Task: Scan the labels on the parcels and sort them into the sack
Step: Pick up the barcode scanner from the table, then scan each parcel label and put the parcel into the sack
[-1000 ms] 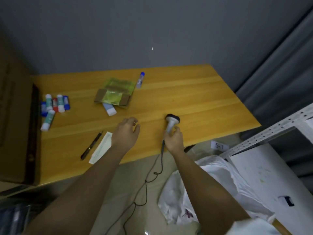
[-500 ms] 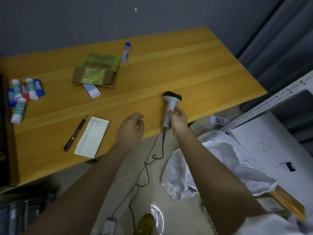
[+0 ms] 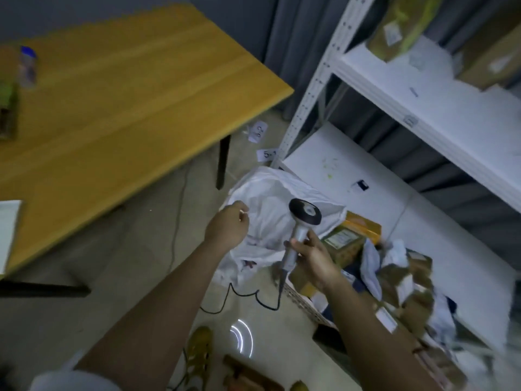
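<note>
My right hand grips the grey handle of the barcode scanner, held in the air with its black head up; its cable trails to the floor. My left hand hovers with loosely curled fingers over the near rim of the white sack, which lies open on the floor. Whether it touches the sack I cannot tell. Several brown and grey parcels are heaped in a crate to the right of the sack, one with a yellow-green label.
The wooden table stands at the left with a bottle on it. A white metal shelf rack rises at the right, with boxes on its upper shelf. Paper tags lie on the floor.
The view swung right from the table to the floor. My right hand lifted the scanner off the table and carried it over the sack. My left hand left the table edge and moved to the sack.
</note>
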Demonstrator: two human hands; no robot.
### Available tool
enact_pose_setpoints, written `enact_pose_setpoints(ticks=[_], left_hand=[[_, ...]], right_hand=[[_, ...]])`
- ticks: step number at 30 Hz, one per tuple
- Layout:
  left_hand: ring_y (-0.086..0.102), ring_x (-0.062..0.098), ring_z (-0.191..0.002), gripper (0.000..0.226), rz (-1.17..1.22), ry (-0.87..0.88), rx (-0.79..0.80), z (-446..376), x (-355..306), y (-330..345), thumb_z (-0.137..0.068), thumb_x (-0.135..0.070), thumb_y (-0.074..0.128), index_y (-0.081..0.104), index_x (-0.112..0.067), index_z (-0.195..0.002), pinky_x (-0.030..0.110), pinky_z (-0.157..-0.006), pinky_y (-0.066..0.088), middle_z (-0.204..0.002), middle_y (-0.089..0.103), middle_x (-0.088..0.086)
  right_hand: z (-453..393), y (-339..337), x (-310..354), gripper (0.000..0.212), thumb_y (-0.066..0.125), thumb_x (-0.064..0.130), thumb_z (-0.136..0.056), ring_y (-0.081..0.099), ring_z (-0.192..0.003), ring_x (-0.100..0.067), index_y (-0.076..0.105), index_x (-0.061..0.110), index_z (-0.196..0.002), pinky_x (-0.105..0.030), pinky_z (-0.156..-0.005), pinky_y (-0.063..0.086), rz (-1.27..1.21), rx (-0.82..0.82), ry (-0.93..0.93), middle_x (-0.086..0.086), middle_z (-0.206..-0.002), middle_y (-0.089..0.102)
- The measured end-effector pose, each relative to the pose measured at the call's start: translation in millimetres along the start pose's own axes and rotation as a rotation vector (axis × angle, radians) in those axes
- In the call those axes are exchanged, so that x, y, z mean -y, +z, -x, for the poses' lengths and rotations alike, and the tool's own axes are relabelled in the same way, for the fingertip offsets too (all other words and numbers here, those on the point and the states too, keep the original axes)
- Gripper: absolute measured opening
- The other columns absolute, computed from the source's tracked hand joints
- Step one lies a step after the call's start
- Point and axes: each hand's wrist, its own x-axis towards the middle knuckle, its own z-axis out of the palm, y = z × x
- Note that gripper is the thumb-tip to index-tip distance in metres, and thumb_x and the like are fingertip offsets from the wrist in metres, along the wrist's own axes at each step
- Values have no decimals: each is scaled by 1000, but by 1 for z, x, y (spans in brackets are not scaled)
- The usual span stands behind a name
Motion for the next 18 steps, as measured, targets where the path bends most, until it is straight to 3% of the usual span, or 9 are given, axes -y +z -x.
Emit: enact_pose_setpoints(ticks=[4,9,11,15,18], left_hand=[[60,28,-97,23,-64,39,126,16,-14,82,-96,-18,45,61,-16,-112,32,-78,48,-110,65,7],[61,30,-98,21,-117,104,180,14,1,188,-96,-15,46,61,-13,-109,34,-80,50,-107,66,10],[61,30,-96,20,-126,116,195,12,15,233,-96,-16,46,61,-13,-109,33,-77,48,-106,66,10],[60,29,-102,20,-138,165,225,-4,48,316,-94,-15,51,63,-10,-109,35,-87,49,-110,66,12],[61,26,-95,20,-169,222,237,-22,76,372,-94,-15,50,64,-7,-106,31,-80,47,-104,68,12]], right_hand=[[18,-88,-41,44,53,-5,-94,61,-94,-23,49,16,-133,-36,-81,52,-69,-73,-3,-9,-109,61],[8,-170,-111,26,46,2,-97,51,-69,-21,52,15,-120,-35,-67,43,-149,-187,30,-8,-84,55],[-6,-195,-145,19,51,11,-98,52,-68,-19,53,17,-117,-35,-67,43,-139,-206,21,-8,-88,57],[-44,-231,-206,11,57,14,-96,51,-66,-21,57,15,-108,-37,-67,43,-123,-315,-47,-10,-83,55],[-79,-247,-242,22,60,18,-95,53,-69,-20,55,14,-116,-35,-65,44,-133,-364,-124,-7,-84,57]])
